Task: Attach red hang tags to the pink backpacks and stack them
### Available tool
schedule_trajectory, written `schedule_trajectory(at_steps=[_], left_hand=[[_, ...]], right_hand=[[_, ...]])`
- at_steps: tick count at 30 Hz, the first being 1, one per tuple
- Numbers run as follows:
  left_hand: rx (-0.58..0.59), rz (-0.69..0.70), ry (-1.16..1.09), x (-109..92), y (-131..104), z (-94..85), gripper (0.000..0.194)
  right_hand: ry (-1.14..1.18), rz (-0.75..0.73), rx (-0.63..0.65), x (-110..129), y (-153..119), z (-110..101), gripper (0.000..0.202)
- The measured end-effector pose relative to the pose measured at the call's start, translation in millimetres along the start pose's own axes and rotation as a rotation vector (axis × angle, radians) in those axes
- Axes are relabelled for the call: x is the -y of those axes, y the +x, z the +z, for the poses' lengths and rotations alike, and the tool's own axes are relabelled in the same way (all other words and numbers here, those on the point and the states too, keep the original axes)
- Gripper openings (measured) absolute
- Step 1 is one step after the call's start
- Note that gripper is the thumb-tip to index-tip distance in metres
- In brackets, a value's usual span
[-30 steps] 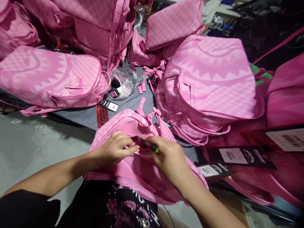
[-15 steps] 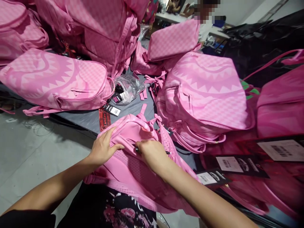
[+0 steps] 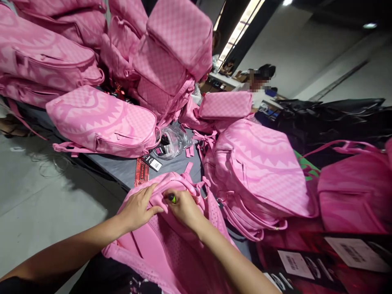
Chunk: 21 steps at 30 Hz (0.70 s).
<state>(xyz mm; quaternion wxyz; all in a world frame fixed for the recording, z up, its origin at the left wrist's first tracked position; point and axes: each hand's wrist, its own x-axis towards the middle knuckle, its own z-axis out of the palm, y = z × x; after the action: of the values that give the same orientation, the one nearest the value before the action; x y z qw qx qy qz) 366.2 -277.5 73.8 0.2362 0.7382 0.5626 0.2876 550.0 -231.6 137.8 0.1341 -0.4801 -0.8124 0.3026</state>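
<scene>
A pink backpack (image 3: 162, 249) lies before me with its padded, perforated back side facing up. My left hand (image 3: 137, 208) grips the fabric by its upper edge, thumb on the near side and fingers over the top. Closed round a slim tool (image 3: 172, 198) with a black and bright green end, my right hand (image 3: 183, 208) works at the same upper edge. Most of that tool is hidden in the fist, so its kind cannot be told. A red tag (image 3: 141, 171) and a black hang tag (image 3: 152, 162) lie just beyond the bag.
Another pink backpack (image 3: 254, 163) stands close on the right, and one lies flat (image 3: 104, 122) at the left. Between them is a clear plastic bag (image 3: 174, 141) on the grey table cover (image 3: 116, 165). More pink bags are piled behind. A person (image 3: 257, 87) is in the background.
My view has tilted up, so everything sits lower in the picture. My right hand has moved closer to the left one, and its tool has turned, showing a green end.
</scene>
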Motion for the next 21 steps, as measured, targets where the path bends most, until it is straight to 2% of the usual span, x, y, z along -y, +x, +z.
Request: schedule_trajectory(at_steps=[3,5,9,14,18,21], left_hand=[[0.009,0.004,-0.012,2.4,0.4,0.0,0.08],[0.011,0.009,-0.014,3.4,0.9,1.2,0.079],[-0.004,-0.004,-0.01,4.0,2.7,4.0,0.073],[-0.022,0.014,-0.001,7.7,2.7,6.8,0.069],[-0.036,0.036,-0.006,10.9,1.2,8.4,0.068],[-0.038,0.035,-0.028,8.4,0.5,6.0,0.069]], right_hand=[[0.096,-0.002,0.021,0.4,6.6,2.1,0.014],[0.099,0.04,-0.008,1.3,7.0,2.0,0.013],[0.017,0.147,-0.098,4.9,8.0,5.0,0.015],[-0.003,0.171,-0.105,13.0,7.7,5.8,0.013],[-0.137,0.217,-0.142,20.4,3.8,3.9,0.011],[-0.145,0.17,-0.162,17.2,-0.6,2.1,0.007]])
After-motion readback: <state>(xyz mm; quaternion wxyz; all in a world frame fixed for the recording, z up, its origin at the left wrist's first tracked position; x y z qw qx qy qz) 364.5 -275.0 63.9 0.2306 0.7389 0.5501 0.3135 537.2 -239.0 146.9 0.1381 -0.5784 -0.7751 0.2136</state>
